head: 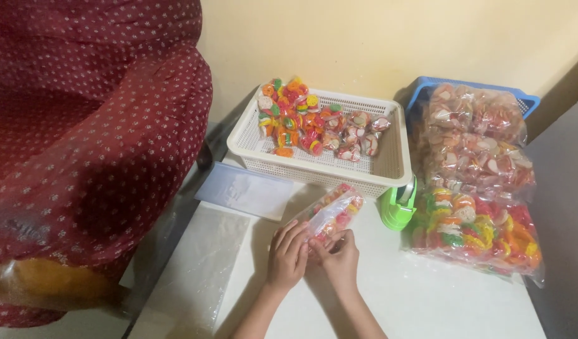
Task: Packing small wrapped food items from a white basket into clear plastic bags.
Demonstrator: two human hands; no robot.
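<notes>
Both hands pinch the small clear candy packet (331, 213) on the white table (427, 295): left hand (287, 256) at its 7 o'clock, right hand (340, 257) at 6, white basket (389, 164) just beyond at 12.

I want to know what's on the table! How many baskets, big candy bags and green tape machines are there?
Baskets: 2, white basket and blue basket
Big candy bags: 3, top, middle, bottom
Green tape dispenser: 1
Total: 6
</notes>
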